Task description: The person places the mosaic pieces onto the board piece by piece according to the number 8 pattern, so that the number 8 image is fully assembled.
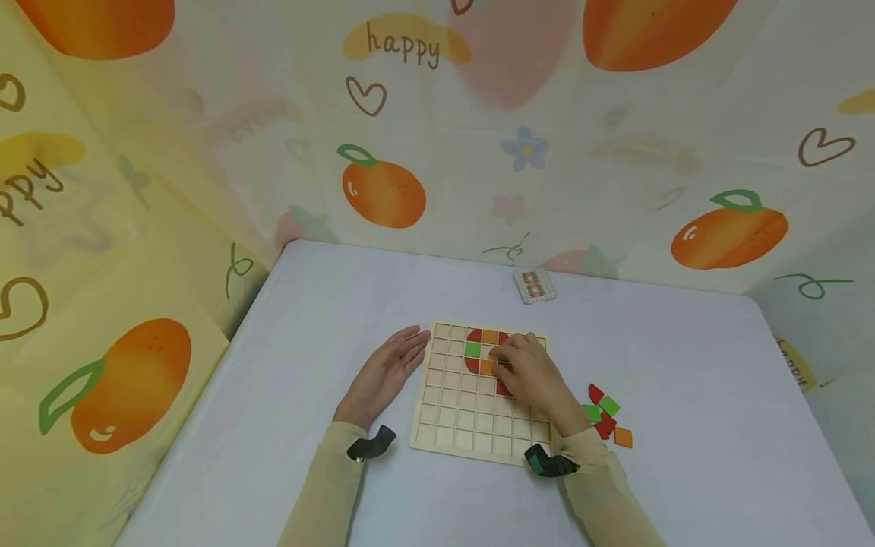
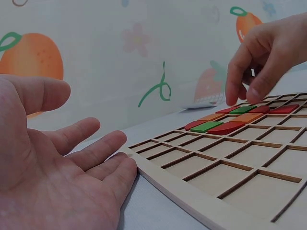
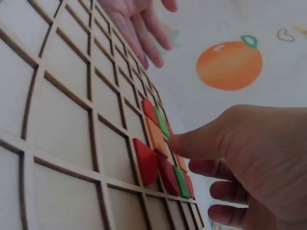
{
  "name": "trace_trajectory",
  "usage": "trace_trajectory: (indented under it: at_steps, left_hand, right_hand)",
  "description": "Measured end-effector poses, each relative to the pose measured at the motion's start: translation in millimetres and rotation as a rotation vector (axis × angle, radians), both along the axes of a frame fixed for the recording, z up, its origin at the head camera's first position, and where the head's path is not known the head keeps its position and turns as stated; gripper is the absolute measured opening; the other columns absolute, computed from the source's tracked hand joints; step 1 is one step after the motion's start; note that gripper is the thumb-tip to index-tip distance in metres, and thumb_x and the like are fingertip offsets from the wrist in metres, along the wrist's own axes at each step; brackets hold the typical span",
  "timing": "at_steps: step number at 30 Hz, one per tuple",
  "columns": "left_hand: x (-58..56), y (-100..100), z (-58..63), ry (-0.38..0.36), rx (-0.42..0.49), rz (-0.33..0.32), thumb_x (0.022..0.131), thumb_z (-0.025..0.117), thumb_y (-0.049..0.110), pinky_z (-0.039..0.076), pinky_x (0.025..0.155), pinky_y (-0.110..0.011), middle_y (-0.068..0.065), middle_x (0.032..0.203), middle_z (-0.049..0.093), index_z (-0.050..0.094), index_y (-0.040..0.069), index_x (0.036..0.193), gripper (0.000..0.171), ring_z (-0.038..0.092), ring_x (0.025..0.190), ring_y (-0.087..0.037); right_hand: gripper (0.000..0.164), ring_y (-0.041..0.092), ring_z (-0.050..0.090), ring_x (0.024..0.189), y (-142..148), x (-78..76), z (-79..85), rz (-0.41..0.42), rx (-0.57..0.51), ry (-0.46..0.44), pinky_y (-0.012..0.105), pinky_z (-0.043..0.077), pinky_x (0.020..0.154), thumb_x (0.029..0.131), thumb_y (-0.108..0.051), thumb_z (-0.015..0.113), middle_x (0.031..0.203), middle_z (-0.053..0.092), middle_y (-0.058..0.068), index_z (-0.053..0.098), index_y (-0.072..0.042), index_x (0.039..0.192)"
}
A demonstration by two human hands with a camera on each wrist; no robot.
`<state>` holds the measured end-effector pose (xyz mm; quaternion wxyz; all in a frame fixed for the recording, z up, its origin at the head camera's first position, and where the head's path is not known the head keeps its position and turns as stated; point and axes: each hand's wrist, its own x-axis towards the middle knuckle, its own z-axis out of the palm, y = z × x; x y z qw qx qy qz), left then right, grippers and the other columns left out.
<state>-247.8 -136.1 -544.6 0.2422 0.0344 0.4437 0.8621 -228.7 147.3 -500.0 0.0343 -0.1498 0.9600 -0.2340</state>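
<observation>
A wooden grid board (image 1: 454, 416) lies on the white table. On its far part sit flat tiles: green squares (image 1: 472, 349), orange squares (image 1: 490, 336) and red round-cornered pieces (image 1: 472, 365), grouped around one bare cell. One more red piece (image 3: 145, 162) lies just nearer than the group. My right hand (image 1: 535, 377) hovers over this group, thumb and fingers bent downward. No tile shows between its fingertips in the left wrist view. Beside the board's left edge, my left hand (image 1: 388, 374) rests palm turned inward, fingers extended, holding nothing.
Loose tiles lie right of the board, among them green (image 1: 608, 405), red (image 1: 595, 393) and orange (image 1: 623, 437) ones. A small stack of patterned cards (image 1: 535, 286) lies near the table's back edge. Fabric printed with oranges hangs behind and at the left.
</observation>
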Motion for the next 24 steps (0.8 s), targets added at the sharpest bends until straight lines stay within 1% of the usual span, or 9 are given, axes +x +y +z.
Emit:
trace_trajectory:
  at_steps: [2,5,7,9,13,17,18,22,24]
  left_hand:
    - [0.2,0.1,0.0,0.001,0.0,-0.001,0.112,0.034,0.024,0.023,0.129,-0.033,-0.016,0.166,0.026,0.017,0.004,0.161,0.055,0.023,0.157,-0.026]
    - [0.5,0.2,0.1,0.001,0.004,0.001,0.112,0.034,0.024,0.022,0.129,-0.033,-0.016,0.166,0.025,0.017,0.004,0.161,0.055,0.023,0.157,-0.026]
    - [0.6,0.4,0.3,0.0,0.004,0.002,0.112,0.034,0.023,0.022,0.129,-0.033,-0.016,0.166,0.025,0.017,0.004,0.161,0.054,0.023,0.157,-0.026]
    - [0.7,0.6,0.1,-0.001,0.004,0.002,0.112,0.034,0.023,0.022,0.129,-0.033,-0.015,0.166,0.025,0.017,0.004,0.161,0.055,0.023,0.157,-0.026]
    - [0.5,0.7,-0.6,-0.009,-0.001,0.007,0.112,0.036,0.024,0.023,0.129,-0.034,-0.015,0.166,0.026,0.019,0.005,0.16,0.055,0.023,0.157,-0.026]
    - [0.2,0.6,-1.1,-0.013,0.0,0.008,0.112,0.036,0.024,0.022,0.129,-0.034,-0.015,0.166,0.027,0.02,0.005,0.16,0.054,0.024,0.156,-0.026]
    - [0.2,0.7,-1.1,-0.012,0.001,0.009,0.112,0.036,0.024,0.022,0.129,-0.034,-0.015,0.166,0.027,0.02,0.005,0.16,0.054,0.024,0.156,-0.026]
    - [0.1,0.6,-1.5,-0.005,0.005,0.006,0.112,0.036,0.024,0.021,0.13,-0.035,-0.015,0.166,0.027,0.018,0.006,0.161,0.055,0.024,0.156,-0.026]
    - [0.1,0.6,-1.6,-0.009,0.004,0.01,0.112,0.036,0.024,0.022,0.13,-0.034,-0.015,0.165,0.027,0.019,0.006,0.16,0.054,0.025,0.156,-0.025]
  right_hand:
    - [0.023,0.021,0.049,0.098,2.8,-0.6,2.1,-0.012,-0.068,-0.043,0.033,0.047,0.08,0.097,-0.019,0.069,0.113,0.067,0.006,0.074,-0.01,0.117]
    - [0.024,0.021,0.05,0.096,9.7,-0.8,8.0,-0.012,-0.203,-0.09,0.031,0.046,0.077,0.098,-0.018,0.067,0.112,0.068,0.006,0.072,-0.008,0.12]
    - [0.025,0.021,0.051,0.095,15.1,0.4,13.6,-0.003,-0.268,-0.096,0.03,0.047,0.076,0.099,-0.016,0.065,0.111,0.068,0.006,0.071,-0.007,0.121]
    - [0.025,0.02,0.052,0.093,20.4,2.2,19.6,0.008,-0.305,-0.087,0.029,0.047,0.074,0.099,-0.015,0.065,0.112,0.068,0.008,0.07,-0.006,0.122]
    - [0.025,0.017,0.053,0.091,28.3,6.7,31.1,0.022,-0.333,-0.049,0.025,0.047,0.071,0.099,-0.014,0.066,0.114,0.068,0.009,0.069,-0.007,0.122]
    - [0.023,0.014,0.053,0.089,36.0,11.2,41.1,0.026,-0.322,0.013,0.023,0.048,0.069,0.097,-0.012,0.068,0.112,0.069,0.008,0.069,-0.009,0.12]
    - [0.023,0.013,0.053,0.089,38.1,12.2,43.1,0.023,-0.315,0.028,0.023,0.048,0.069,0.097,-0.012,0.069,0.111,0.069,0.007,0.069,-0.01,0.12]
    - [0.022,0.014,0.054,0.088,47.8,16.5,51.4,0.008,-0.292,0.066,0.022,0.048,0.067,0.096,-0.011,0.07,0.11,0.069,0.008,0.069,-0.01,0.118]
    - [0.022,0.014,0.053,0.088,52.5,19.5,55.6,-0.013,-0.274,0.067,0.022,0.047,0.067,0.096,-0.011,0.07,0.109,0.069,0.007,0.069,-0.01,0.118]
